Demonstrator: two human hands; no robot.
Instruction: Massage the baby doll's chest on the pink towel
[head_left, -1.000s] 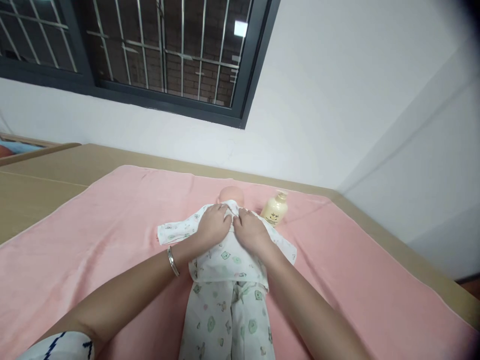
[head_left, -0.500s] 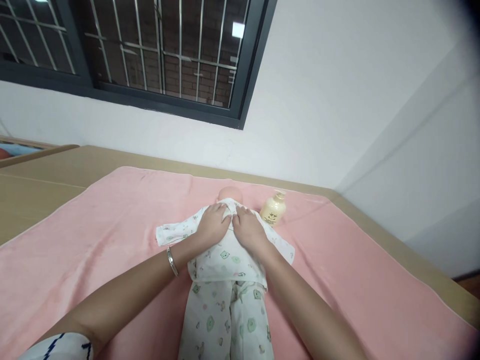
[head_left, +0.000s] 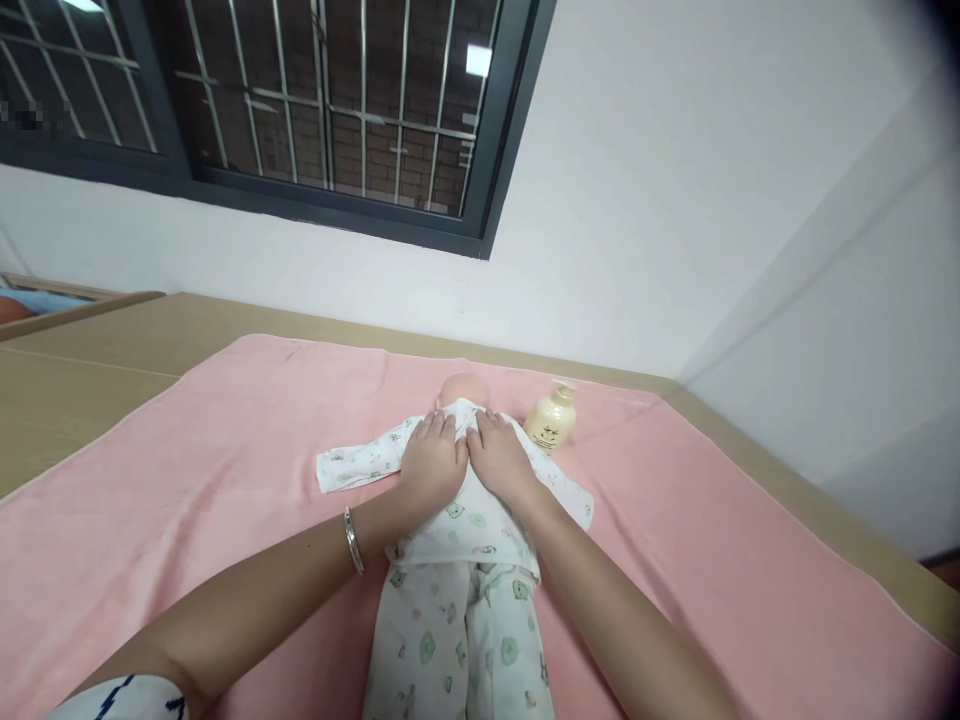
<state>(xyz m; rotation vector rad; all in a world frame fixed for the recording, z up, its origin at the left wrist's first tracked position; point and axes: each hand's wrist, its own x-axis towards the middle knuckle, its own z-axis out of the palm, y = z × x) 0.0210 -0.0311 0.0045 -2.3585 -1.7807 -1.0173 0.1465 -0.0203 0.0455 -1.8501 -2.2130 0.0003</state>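
Note:
A baby doll [head_left: 472, 535] in a white top and trousers with green prints lies stretched out on a pink blanket [head_left: 247, 430]. Its bald head [head_left: 463, 388] points away from me, and its sleeves spread to both sides. My left hand [head_left: 433, 462] rests flat on the left of the doll's upper body, fingers stretched toward the head. Beside it, my right hand [head_left: 501, 455] lies flat on the right half, fingers also extended. The thumbs nearly meet at the middle. Neither hand grips anything. Whether the doll is face up or face down, I cannot tell.
A pale yellow pump bottle [head_left: 551, 415] stands just right of the doll's shoulder. The blanket covers a wooden surface [head_left: 97, 400] that meets a white wall [head_left: 600, 250]. Above is a dark-framed window [head_left: 337, 110] with metal bars.
My left hand has turned so its fingers point more directly toward the doll's head. The right hand keeps its place on the doll. The whole view has shifted very slightly.

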